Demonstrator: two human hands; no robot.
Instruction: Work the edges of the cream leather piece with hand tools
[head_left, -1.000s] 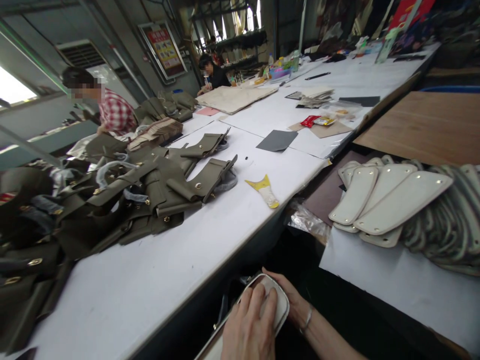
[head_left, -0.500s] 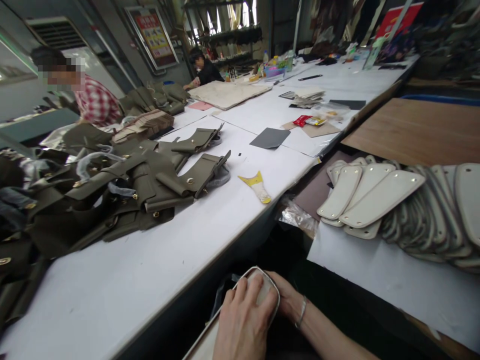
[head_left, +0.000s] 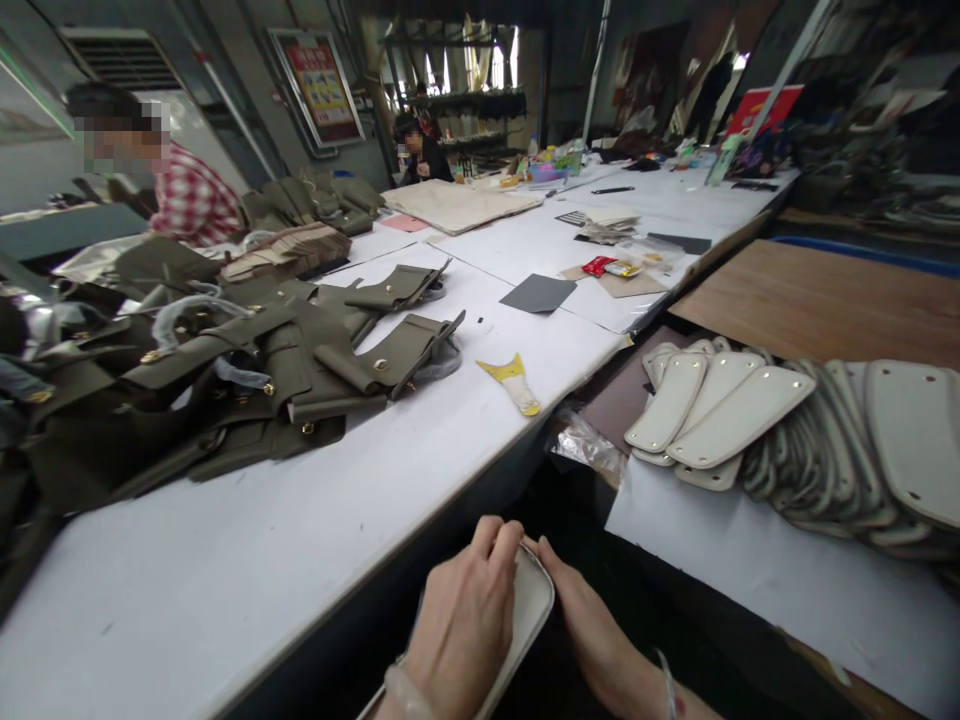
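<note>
A pale cream piece with a rounded corner and a raised edge (head_left: 531, 600) is held low at the bottom centre, beside the white table. Over its upper face lies my left hand (head_left: 466, 610), with bent fingers pressed together at the top edge. My right hand (head_left: 589, 615) is against the right side of the same piece, its fingertips at the upper rim and partly hidden behind it. The lower part of the piece is covered by my left hand and cut off by the frame.
Olive-green bags (head_left: 285, 370) pile up on the left of the white table (head_left: 300, 530). A yellow-and-white scrap (head_left: 514, 383) lies near its edge. Cream panels (head_left: 757, 415) stack at right, by a brown board (head_left: 825, 300). A person in a checked shirt (head_left: 196, 195) sits at back left.
My left hand's fingers have drawn up from the face of the piece to its top edge. The fingers of my right hand now show at the rim, and the view has shifted slightly.
</note>
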